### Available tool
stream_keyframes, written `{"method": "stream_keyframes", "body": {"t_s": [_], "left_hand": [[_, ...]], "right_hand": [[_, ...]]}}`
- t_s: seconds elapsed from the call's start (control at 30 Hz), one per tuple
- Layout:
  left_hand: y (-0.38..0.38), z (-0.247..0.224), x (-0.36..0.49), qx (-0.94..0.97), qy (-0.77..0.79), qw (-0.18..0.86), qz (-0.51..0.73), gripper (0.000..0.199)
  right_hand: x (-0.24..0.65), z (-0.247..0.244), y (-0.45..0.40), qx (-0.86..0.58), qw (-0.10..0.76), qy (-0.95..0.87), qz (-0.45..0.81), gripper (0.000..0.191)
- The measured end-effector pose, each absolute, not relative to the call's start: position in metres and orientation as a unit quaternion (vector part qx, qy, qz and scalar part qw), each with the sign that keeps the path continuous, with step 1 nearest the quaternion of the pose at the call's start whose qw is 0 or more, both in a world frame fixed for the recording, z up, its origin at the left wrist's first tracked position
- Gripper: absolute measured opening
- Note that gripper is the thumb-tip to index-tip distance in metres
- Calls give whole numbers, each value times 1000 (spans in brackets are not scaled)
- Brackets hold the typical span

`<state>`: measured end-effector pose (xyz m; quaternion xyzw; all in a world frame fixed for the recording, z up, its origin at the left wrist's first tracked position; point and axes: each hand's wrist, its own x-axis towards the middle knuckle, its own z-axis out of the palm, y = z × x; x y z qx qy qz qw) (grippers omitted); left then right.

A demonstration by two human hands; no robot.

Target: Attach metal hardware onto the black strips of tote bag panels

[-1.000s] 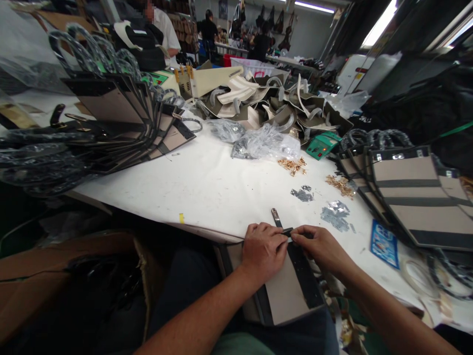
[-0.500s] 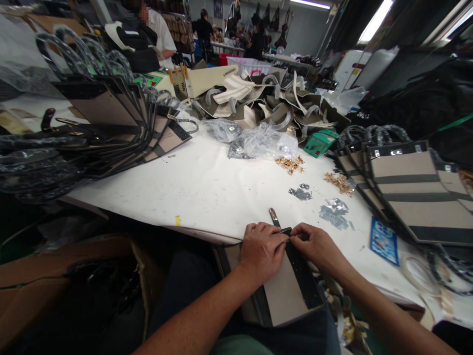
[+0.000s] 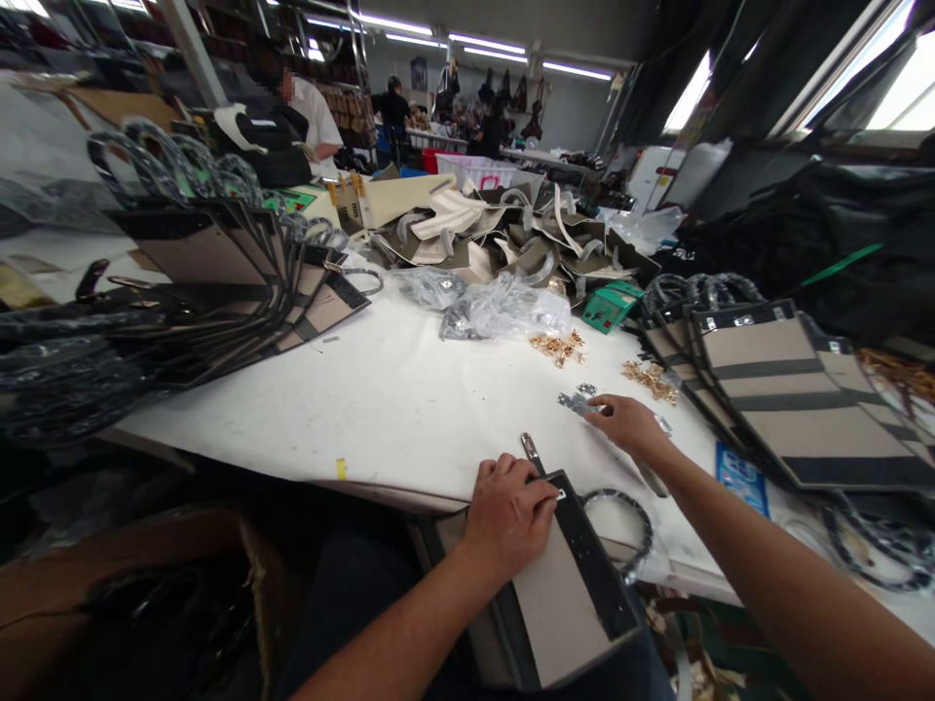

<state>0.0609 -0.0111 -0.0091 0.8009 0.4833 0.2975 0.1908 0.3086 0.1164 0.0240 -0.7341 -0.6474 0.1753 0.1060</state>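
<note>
A long white worktable (image 3: 380, 389) fills the middle of the view, with a fanned stack of beige-and-black flat bag panels with wrapped black handles (image 3: 219, 273) on its left side and a second stack of striped beige-and-black bag panels (image 3: 796, 399) on its right. At the near edge, partly on the person's lap, lies a single beige bag panel with a black border strip (image 3: 562, 584), tilted, with its wrapped black loop handle (image 3: 628, 516) resting on the table edge just beside it. The left hand (image 3: 507, 511) lies on the top corner of this panel, fingers curled and pressed down on the black strip near a small metal fitting (image 3: 529, 448). The right hand (image 3: 628, 428) is stretched out over the table, well apart from the panel, fingertips drawn together at a small pile of silvery metal pieces (image 3: 577, 399); whether it pinches one cannot be told. Gold-coloured metal fittings (image 3: 559, 346) lie farther off.
</note>
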Motion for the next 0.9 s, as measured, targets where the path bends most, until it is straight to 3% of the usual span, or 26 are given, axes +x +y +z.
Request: {"method": "stream_keyframes", "body": {"t_s": [0.27, 0.57, 0.77, 0.9], "left_hand": [[-9, -9, 61, 800, 485, 195, 295, 13], [-11, -9, 61, 806, 485, 179, 289, 13], [-10, -9, 61, 805, 486, 181, 288, 14], [-10, -10, 62, 811, 482, 178, 282, 16]], "right_hand": [[315, -1, 130, -744, 108, -641, 157, 22], [310, 16, 124, -742, 136, -636, 165, 14], [300, 65, 56, -668, 152, -684, 250, 34], [284, 79, -12, -608, 153, -699, 343, 30]]}}
